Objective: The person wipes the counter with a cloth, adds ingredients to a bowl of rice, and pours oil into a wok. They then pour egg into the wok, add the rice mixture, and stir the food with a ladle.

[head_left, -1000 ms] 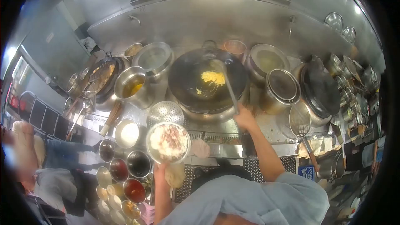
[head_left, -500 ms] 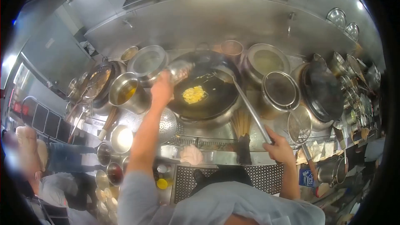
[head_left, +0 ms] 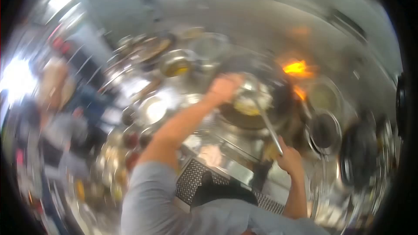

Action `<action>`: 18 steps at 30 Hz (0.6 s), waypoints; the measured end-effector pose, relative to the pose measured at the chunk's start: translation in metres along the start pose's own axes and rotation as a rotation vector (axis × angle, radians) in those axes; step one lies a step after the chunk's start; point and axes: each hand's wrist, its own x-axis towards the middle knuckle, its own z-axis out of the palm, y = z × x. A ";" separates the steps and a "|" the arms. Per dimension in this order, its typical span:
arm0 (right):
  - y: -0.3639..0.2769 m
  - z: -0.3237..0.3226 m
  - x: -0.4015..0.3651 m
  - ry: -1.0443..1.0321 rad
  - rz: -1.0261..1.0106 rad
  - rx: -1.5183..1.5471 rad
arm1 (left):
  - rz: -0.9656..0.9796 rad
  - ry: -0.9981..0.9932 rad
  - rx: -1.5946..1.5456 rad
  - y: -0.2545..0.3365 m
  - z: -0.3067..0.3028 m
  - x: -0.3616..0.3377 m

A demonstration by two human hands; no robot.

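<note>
My right hand (head_left: 290,159) grips the long metal handle of a ladle (head_left: 271,126), which reaches into the black wok (head_left: 281,100). Above the wok's left side is my left hand (head_left: 226,88), its fingers closed and blurred by motion. A shiny metal bowl (head_left: 248,83) appears to be in it, right by the ladle's head; the blur hides where one ends and the other starts. In the wok, a white heap of food (head_left: 263,98) that looks like rice lies over the yellow egg (head_left: 247,108).
Orange flame (head_left: 296,67) rises beyond the wok's right rim. A pot with yellow liquid (head_left: 175,63) stands to the left, and a round strainer (head_left: 324,130) to the right. A dark wok (head_left: 359,156) sits farther right. Another person (head_left: 65,135) is at far left.
My view has turned and blurred. White food now lies in the wok with the egg, and flame has flared up behind it. The ladle's head has come close to my left hand.
</note>
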 end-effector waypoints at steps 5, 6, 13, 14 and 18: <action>-0.054 0.013 0.014 0.401 -0.457 0.331 | -0.780 0.365 -0.363 -0.031 -0.067 -0.107; -0.068 0.021 0.006 0.188 -0.309 0.574 | -0.920 0.443 -0.473 -0.034 -0.078 -0.143; -0.152 0.168 -0.069 -0.639 -0.569 0.536 | -1.698 1.085 -1.221 0.083 -0.097 -0.532; -0.171 0.175 -0.087 -0.724 -0.614 0.476 | -1.862 1.233 -1.236 0.121 -0.105 -0.584; -0.190 0.243 -0.124 -0.984 -0.705 0.471 | -1.816 1.702 -1.397 0.283 -0.110 -0.789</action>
